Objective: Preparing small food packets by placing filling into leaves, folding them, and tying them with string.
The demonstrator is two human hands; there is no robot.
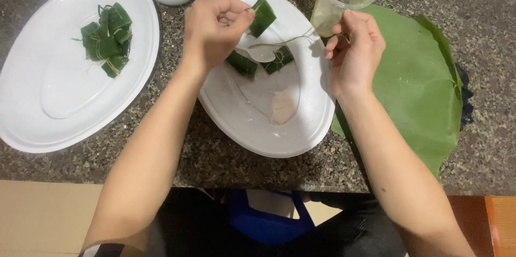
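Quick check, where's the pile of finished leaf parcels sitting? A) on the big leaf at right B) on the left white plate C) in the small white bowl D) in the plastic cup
B: the tied leaf parcels lie in a heap on the left white plate, apart from both hands.

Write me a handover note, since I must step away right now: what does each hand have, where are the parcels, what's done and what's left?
Left hand: grip pinching a small leaf parcel, held above the middle plate.
Right hand: pulling the string that runs from that parcel, taut.
Done: a pile of tied parcels lies on the left plate; two more parcels lie on the middle plate beside a spoon.
Left: the held parcel's tie is unfinished; a bit of pale filling remains on the middle plate, and a big leaf lies to the right.
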